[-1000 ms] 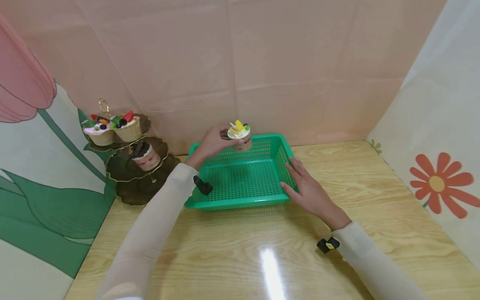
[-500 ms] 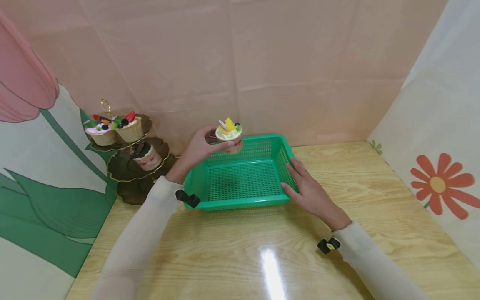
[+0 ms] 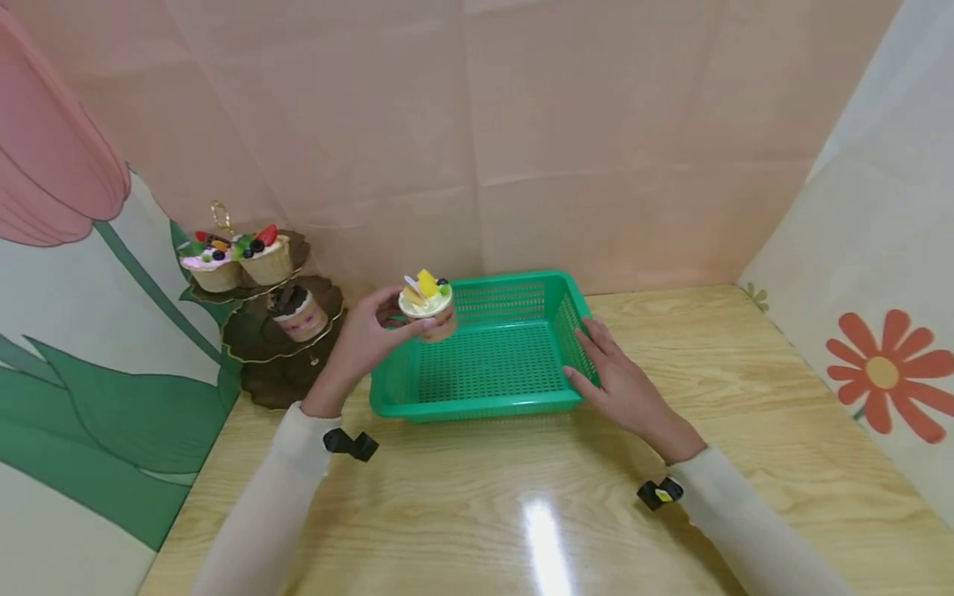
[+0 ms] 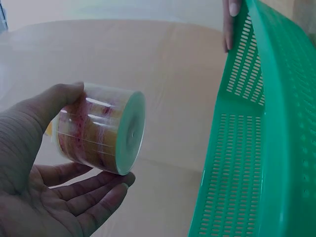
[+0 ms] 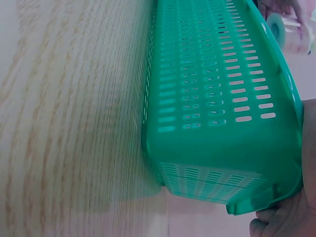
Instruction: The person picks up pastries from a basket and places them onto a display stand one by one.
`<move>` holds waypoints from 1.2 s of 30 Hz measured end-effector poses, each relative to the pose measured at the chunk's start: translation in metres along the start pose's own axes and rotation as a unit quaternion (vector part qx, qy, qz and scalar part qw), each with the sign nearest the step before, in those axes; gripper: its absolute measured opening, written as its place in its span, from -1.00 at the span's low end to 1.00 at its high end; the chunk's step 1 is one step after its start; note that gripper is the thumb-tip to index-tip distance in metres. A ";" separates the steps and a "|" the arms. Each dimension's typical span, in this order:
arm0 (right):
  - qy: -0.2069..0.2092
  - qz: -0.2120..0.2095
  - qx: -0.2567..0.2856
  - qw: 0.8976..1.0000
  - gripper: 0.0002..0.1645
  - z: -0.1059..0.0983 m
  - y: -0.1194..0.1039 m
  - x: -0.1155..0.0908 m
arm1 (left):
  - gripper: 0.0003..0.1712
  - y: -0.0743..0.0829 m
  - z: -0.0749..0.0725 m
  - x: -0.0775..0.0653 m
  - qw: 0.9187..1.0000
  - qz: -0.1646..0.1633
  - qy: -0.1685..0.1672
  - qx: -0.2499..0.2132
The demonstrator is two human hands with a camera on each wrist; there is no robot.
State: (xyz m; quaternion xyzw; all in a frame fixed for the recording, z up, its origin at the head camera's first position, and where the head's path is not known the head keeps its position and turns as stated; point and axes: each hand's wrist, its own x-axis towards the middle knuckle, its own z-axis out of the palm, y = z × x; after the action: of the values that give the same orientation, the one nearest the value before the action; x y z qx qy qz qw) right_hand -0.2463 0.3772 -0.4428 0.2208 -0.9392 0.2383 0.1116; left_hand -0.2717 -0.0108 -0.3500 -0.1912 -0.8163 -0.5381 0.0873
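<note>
My left hand (image 3: 373,331) holds a clear dessert cup (image 3: 436,324) by its side, thumb and fingers apart around it. Cream, yellow fruit and berries top the cup, and pink and tan layers show through its wall in the left wrist view (image 4: 94,131). The cup hangs above the left part of a green plastic basket (image 3: 477,408), near the back rim. At the basket's right end my right hand (image 3: 626,389) holds the rim, thumb over the front corner and fingers along the side wall. In the right wrist view, curled fingertips (image 5: 261,224) show beyond that wall.
To the left stands a brown tiered stand (image 3: 242,331) with gold edges. Two fruit-topped tart cups (image 3: 268,263) sit on its top tier, and a dark-topped dessert cup (image 3: 301,321) rests on the middle one. A wooden table (image 3: 447,497) bears everything, backed by a pink cloth (image 3: 596,149).
My left hand has drawn the dessert cup left and somewhat toward me, from over the basket's back middle to its left part. The right hand stays on the rim.
</note>
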 end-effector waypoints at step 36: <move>0.003 -0.002 0.007 1.000 -0.07 0.001 0.001 0.001 | -0.37 -0.039 -0.091 -0.120 0.966 -0.078 0.214 0.122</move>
State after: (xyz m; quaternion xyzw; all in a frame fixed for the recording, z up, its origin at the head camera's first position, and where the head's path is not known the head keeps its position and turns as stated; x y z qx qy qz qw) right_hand -0.2480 0.3772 -0.4441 0.2231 -0.9366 0.2454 0.1131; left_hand -0.1838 -0.1335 -0.3878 0.0045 -0.8502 -0.4683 0.2404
